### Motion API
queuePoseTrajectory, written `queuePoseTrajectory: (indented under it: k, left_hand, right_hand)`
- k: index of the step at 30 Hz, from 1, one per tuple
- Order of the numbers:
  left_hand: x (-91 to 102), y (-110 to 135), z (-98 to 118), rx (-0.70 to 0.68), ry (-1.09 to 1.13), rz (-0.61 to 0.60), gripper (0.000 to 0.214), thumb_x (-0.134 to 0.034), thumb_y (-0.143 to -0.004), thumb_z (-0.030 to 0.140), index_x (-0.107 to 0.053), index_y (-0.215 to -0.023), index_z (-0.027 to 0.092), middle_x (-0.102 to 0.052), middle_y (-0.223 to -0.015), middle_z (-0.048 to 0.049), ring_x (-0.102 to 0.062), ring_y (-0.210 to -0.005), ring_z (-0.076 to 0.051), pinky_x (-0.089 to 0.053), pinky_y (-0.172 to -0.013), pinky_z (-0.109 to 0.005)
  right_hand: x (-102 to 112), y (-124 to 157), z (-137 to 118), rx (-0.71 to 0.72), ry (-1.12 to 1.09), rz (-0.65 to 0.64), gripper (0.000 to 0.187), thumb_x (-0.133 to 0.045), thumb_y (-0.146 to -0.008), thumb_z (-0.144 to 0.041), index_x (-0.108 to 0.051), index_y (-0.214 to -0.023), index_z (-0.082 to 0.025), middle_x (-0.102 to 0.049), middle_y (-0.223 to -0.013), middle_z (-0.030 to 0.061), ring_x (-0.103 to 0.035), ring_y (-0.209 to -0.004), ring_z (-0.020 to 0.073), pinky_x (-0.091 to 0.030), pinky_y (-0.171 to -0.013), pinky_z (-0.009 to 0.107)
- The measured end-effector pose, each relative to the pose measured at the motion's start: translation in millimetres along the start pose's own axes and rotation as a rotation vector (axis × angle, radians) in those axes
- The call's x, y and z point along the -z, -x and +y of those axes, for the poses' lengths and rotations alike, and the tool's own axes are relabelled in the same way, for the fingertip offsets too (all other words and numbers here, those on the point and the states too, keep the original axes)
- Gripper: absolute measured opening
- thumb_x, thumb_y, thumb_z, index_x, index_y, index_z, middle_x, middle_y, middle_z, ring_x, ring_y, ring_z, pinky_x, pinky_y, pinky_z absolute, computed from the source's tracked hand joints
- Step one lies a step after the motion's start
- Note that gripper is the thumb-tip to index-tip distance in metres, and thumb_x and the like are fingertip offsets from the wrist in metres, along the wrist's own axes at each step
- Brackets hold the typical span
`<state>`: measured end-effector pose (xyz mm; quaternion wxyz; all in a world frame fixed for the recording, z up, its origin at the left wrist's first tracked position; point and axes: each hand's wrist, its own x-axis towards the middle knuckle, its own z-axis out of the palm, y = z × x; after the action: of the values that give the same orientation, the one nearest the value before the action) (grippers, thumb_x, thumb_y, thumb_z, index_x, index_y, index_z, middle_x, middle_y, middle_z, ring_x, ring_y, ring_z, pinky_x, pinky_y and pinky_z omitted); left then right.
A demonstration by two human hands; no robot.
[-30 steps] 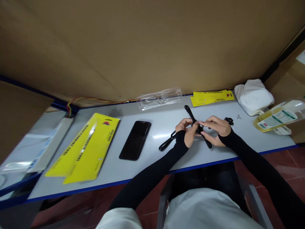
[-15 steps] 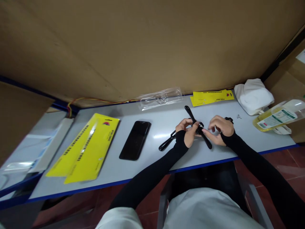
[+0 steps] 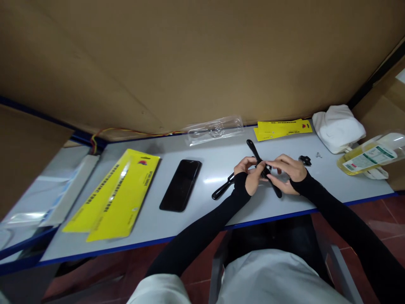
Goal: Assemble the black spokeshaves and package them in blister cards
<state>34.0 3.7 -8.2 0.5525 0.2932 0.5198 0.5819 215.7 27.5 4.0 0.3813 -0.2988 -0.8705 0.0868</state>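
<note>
My left hand (image 3: 250, 175) is closed around the middle of a black spokeshave (image 3: 274, 185), whose two handles stick out above and below the fingers. Thumb and fingers of my right hand (image 3: 288, 171) are brought together on the tool's centre from the right; any small part between them is hidden. A second black spokeshave (image 3: 223, 191) lies on the table, partly covered by my left hand. Right of my right hand rest a small black part (image 3: 305, 160) and a few tiny silver pieces (image 3: 318, 155), perhaps screws.
A black phone (image 3: 180, 185) lies left of my hands, beyond it yellow tool cards (image 3: 123, 194). A clear plastic blister (image 3: 215, 130) and more yellow cards (image 3: 283, 128) sit along the back wall. At the right are a white cloth (image 3: 338, 128) and a bottle of yellow liquid (image 3: 363, 158).
My right hand has moved left onto the spokeshave's middle, where it was apart before. The black part behind it now shows more fully. My left hand keeps its hold.
</note>
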Motion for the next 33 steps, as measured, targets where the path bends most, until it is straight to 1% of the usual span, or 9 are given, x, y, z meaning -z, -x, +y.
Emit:
queuePoseTrajectory:
  k: [3,8,11,13,17,20,22,28,33]
  left_hand:
    - [-1.1,1.8,0.9,0.002,-0.002,0.001,0.048,-0.095,-0.061,0.045,-0.062,-0.081,0.017,-0.072,-0.084,-0.0044,-0.071,-0.054,-0.017,-0.064,-0.044,-0.033]
    - [-0.7,-0.4,3.8,-0.020,0.008,0.009,0.049,-0.095,-0.061,0.045,-0.061,-0.080,0.017,-0.069,-0.076,-0.0019,-0.068,-0.048,-0.016,-0.061,-0.042,-0.031]
    - [0.3,-2.0,4.8,-0.001,0.000,0.023,0.049,-0.095,-0.060,0.045,-0.061,-0.080,0.017,-0.071,-0.080,-0.0035,-0.068,-0.050,-0.017,-0.063,-0.043,-0.033]
    - [0.9,-2.2,5.3,0.000,-0.006,0.024,0.049,-0.096,-0.059,0.046,-0.061,-0.080,0.017,-0.072,-0.081,-0.0039,-0.069,-0.051,-0.017,-0.063,-0.043,-0.034]
    - [1.3,-2.5,5.4,-0.004,-0.015,0.008,0.048,-0.095,-0.061,0.045,-0.062,-0.081,0.017,-0.071,-0.079,-0.0024,-0.069,-0.052,-0.016,-0.064,-0.045,-0.033]
    - [0.3,-2.7,6.0,0.014,0.000,0.018,0.046,-0.094,-0.060,0.044,-0.063,-0.079,0.017,-0.071,-0.077,-0.0021,-0.067,-0.049,-0.015,-0.063,-0.043,-0.032]
    - [-0.5,-2.4,7.5,0.019,0.010,0.028,0.046,-0.094,-0.058,0.044,-0.063,-0.078,0.017,-0.071,-0.075,-0.0019,-0.067,-0.048,-0.016,-0.062,-0.042,-0.034]
    - [-0.3,-1.3,11.1,0.031,0.021,0.024,0.046,-0.094,-0.058,0.043,-0.062,-0.078,0.017,-0.070,-0.075,-0.0014,-0.069,-0.051,-0.018,-0.064,-0.044,-0.034]
    - [-0.2,-3.2,10.3,0.048,0.033,0.024,0.047,-0.095,-0.056,0.042,-0.062,-0.078,0.017,-0.072,-0.077,-0.0036,-0.069,-0.052,-0.018,-0.063,-0.043,-0.034]
  right_hand:
    - [1.1,-0.7,0.8,0.019,0.022,0.040,0.020,-0.083,-0.087,-0.030,-0.065,-0.083,-0.022,-0.060,-0.077,-0.0002,-0.053,-0.058,0.0120,-0.045,-0.055,0.028]
    - [1.6,-1.3,-2.9,0.040,0.005,0.013,0.037,-0.078,-0.092,-0.035,-0.068,-0.126,-0.022,-0.069,-0.099,0.0061,-0.062,-0.068,0.0139,-0.050,-0.060,0.027]
    - [2.4,-0.2,-0.9,0.083,0.043,0.024,0.013,-0.080,-0.090,-0.032,-0.071,-0.094,-0.023,-0.063,-0.077,0.0005,-0.057,-0.061,0.0139,-0.046,-0.057,0.028]
    - [3.1,-0.4,-0.1,0.064,0.040,0.075,0.019,-0.084,-0.088,-0.031,-0.067,-0.084,-0.023,-0.056,-0.068,-0.0024,-0.051,-0.055,0.0126,-0.042,-0.053,0.028]
    - [1.1,-0.3,-0.5,-0.006,-0.015,0.020,0.034,-0.078,-0.093,-0.035,-0.069,-0.124,-0.023,-0.067,-0.091,0.0025,-0.056,-0.061,0.0120,-0.048,-0.057,0.026]
    - [-2.3,3.5,1.9,0.028,0.009,0.000,0.015,-0.079,-0.093,-0.037,-0.071,-0.091,-0.024,-0.060,-0.074,-0.0004,-0.051,-0.057,0.0128,-0.044,-0.054,0.028]
    - [-3.3,5.5,3.3,0.076,0.011,0.015,0.038,-0.081,-0.092,-0.036,-0.056,-0.066,-0.024,-0.049,-0.061,-0.0031,-0.045,-0.052,0.0122,-0.039,-0.051,0.029]
    - [-1.6,2.3,-0.2,0.015,-0.020,0.024,0.015,-0.078,-0.092,-0.029,-0.068,-0.101,-0.022,-0.067,-0.094,0.0037,-0.059,-0.065,0.0114,-0.048,-0.058,0.026]
    - [2.1,-0.5,-1.5,0.096,0.012,0.125,0.039,-0.083,-0.087,-0.022,-0.048,-0.069,-0.024,-0.048,-0.063,-0.0051,-0.041,-0.051,0.0108,-0.034,-0.050,0.029]
